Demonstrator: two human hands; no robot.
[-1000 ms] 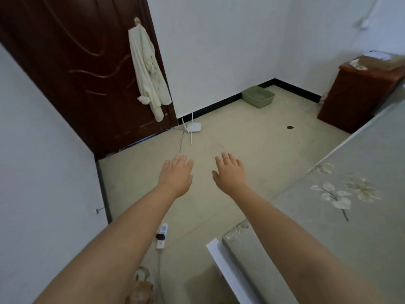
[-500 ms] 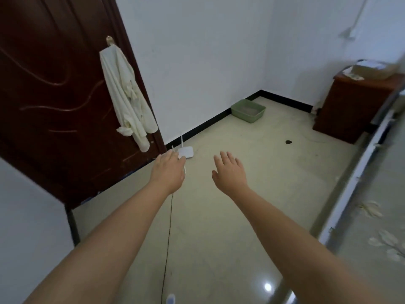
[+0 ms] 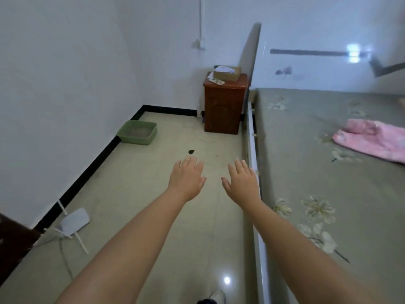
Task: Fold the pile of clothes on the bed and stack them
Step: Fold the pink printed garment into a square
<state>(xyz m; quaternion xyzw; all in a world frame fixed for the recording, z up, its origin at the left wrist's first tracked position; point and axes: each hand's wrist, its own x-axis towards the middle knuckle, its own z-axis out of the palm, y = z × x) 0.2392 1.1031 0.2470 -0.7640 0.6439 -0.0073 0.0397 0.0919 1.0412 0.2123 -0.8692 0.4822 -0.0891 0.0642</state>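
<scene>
Head view: we look down along both our bare arms, stretched forward over the floor (image 3: 153, 194) beside the bed (image 3: 328, 194).
Left hand: our left hand (image 3: 186, 178) is palm down over the floor tiles, fingers straight and a little spread, holding nothing.
Right hand: our right hand (image 3: 242, 181) is also palm down, fingers straight and spread, holding nothing; it is just beside the white edge of the bed frame (image 3: 254, 154).
Clothes: a pink garment (image 3: 372, 139) lies crumpled on the flowered sheet, at the far right, well apart from both hands.
Edges: the bed frame runs as a long straight line from near us to the headboard (image 3: 252, 62).
Open room: the floor strip lies between the bed and the left wall.
Other things: a brown nightstand (image 3: 223, 106) stands at the headboard, a green tray (image 3: 138, 132) near the wall, a white router (image 3: 74, 220) at left.
</scene>
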